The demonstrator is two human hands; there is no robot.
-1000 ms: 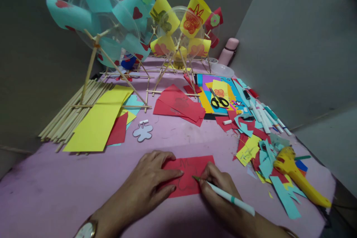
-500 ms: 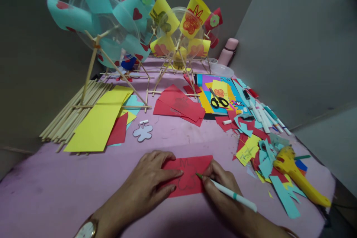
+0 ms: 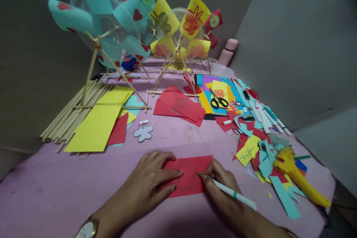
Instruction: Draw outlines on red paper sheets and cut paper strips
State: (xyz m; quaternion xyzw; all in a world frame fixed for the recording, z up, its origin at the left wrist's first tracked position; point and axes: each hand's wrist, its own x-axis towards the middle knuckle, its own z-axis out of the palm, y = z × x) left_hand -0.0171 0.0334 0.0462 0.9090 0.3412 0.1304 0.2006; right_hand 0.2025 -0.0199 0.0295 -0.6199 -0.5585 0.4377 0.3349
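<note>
A red paper card (image 3: 192, 187) lies near the front of the table, with a dark butterfly-like outline drawn on it. My left hand (image 3: 156, 178) rests flat on the card's left part, fingers spread. In my right hand (image 3: 223, 186) is a white marker (image 3: 237, 196) with a green tip, pinched between thumb and fingers. Its tip is at the right side of the drawn outline; whether it touches the paper I cannot tell. Beyond my left hand lies a small pale butterfly-shaped cutout (image 3: 143, 132).
Pinwheels on stick stands (image 3: 96, 44) rise at the back. Bamboo sticks (image 3: 67, 119) and yellow paper (image 3: 97, 122) lie left, red sheets (image 3: 178, 104) ahead. At right are scissors (image 3: 219, 100), markers (image 3: 258, 113), paper scraps (image 3: 248, 150) and a yellow glue gun (image 3: 301, 178).
</note>
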